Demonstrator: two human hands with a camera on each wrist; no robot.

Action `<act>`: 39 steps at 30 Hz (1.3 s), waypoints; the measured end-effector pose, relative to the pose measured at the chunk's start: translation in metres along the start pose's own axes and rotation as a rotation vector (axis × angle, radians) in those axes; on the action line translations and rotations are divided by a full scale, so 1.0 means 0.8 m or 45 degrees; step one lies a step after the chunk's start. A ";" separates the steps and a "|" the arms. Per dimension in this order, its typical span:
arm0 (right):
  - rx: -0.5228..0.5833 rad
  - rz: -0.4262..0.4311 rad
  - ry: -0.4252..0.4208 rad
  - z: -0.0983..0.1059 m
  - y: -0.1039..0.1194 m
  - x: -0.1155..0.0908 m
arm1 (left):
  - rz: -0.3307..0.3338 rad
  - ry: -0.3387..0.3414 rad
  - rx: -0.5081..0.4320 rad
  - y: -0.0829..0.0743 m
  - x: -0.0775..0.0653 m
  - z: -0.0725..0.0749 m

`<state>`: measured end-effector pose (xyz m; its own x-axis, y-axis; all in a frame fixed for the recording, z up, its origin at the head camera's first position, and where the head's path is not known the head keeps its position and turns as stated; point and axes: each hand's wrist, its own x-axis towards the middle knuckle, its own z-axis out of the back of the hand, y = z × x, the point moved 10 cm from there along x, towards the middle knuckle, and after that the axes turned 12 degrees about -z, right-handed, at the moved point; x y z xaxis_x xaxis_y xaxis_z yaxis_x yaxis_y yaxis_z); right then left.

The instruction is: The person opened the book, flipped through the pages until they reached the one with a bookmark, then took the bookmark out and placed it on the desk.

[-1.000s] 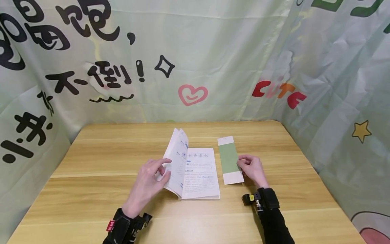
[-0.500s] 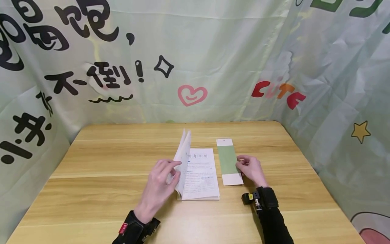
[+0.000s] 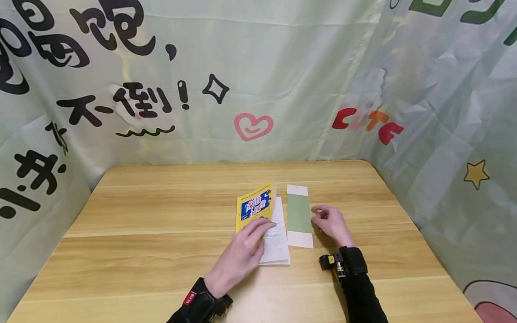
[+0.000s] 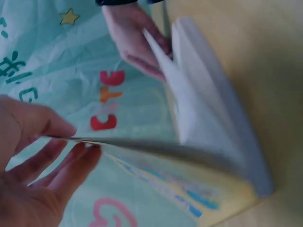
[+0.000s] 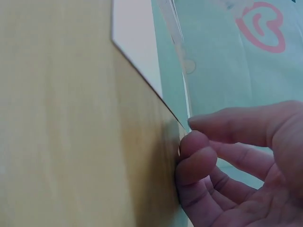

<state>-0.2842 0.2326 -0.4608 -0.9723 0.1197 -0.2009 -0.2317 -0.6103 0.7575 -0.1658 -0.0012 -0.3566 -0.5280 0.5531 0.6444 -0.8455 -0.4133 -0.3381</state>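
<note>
A paperback book (image 3: pixel 278 244) lies on the table, its yellow cover (image 3: pixel 242 207) with a blue title panel raised and slanting over the white printed page. My left hand (image 3: pixel 241 251) pinches the free edge of that cover; the left wrist view shows the thumb on one side and fingers on the other, with a loose white page (image 4: pixel 196 106) standing up inside. Right of the book lies a long green card with white ends (image 3: pixel 298 215), like a bookmark. My right hand (image 3: pixel 331 224) rests beside its right edge, fingers loosely curled, fingertips (image 5: pixel 194 144) right at that edge.
The wooden table (image 3: pixel 141 233) carries the book and card near its middle. A pale printed cloth (image 3: pixel 299 80) hangs behind and along both sides. Black wrist straps with small cameras sit on both wrists.
My left hand has swung the cover and pages rightward, bringing the yellow outside into view. The green card has turned straighter, and my right fingers no longer overlap it.
</note>
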 end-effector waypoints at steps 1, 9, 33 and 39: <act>0.014 -0.007 0.011 -0.001 -0.001 0.000 | 0.004 0.058 -0.006 0.000 -0.001 -0.009; 0.086 -0.023 0.052 -0.004 -0.001 -0.002 | 0.044 0.313 0.055 0.006 -0.019 -0.056; -0.166 0.305 -0.159 0.014 0.028 -0.022 | 0.490 0.407 0.184 0.123 -0.085 0.043; -0.402 0.403 -0.285 0.028 0.035 -0.028 | 0.725 0.347 0.359 0.176 -0.131 0.106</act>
<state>-0.2695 0.2305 -0.4211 -0.9843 0.0344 0.1730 0.0632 -0.8470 0.5278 -0.2230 -0.1786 -0.4140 -0.9159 0.3410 0.2118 -0.3973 -0.8452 -0.3575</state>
